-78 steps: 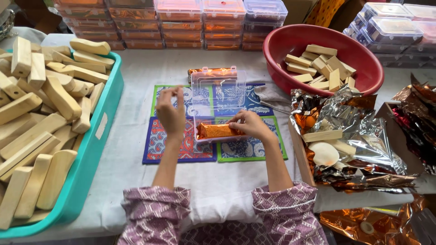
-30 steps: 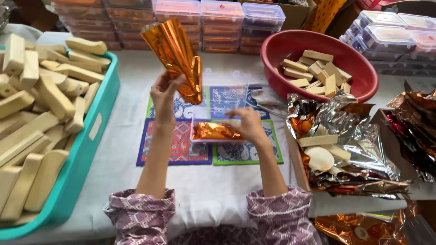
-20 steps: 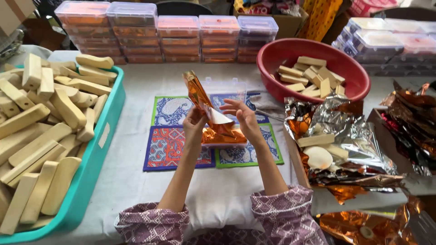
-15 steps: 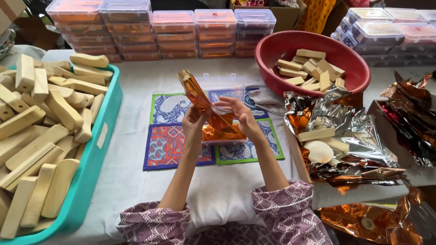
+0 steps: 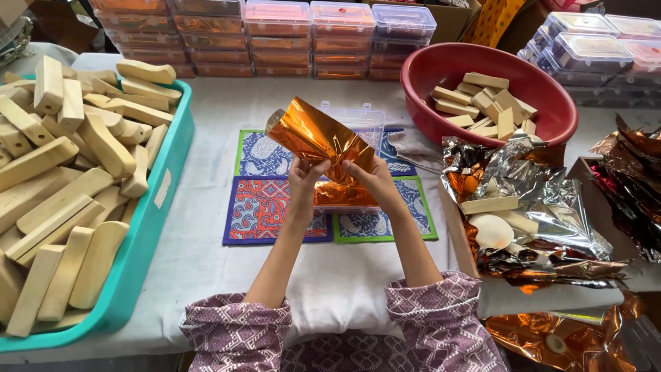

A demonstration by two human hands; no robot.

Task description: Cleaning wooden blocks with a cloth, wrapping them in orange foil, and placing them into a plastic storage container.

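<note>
I hold a sheet of shiny orange foil up in front of me with both hands. My left hand pinches its lower left edge and my right hand grips its lower right edge. Behind and below the foil a clear plastic box lies open on patterned mats, with more orange foil inside it.
A teal tray full of pale wooden blocks stands at the left. A red bowl with several wooden blocks is at the back right. Crumpled silver and orange foil with wooden pieces lies at the right. Stacked lidded plastic boxes line the back.
My left hand lifted an orange foil sheet from the box area, then brought it down to the middle, where my right hand joined it. Both hands now hold it.
</note>
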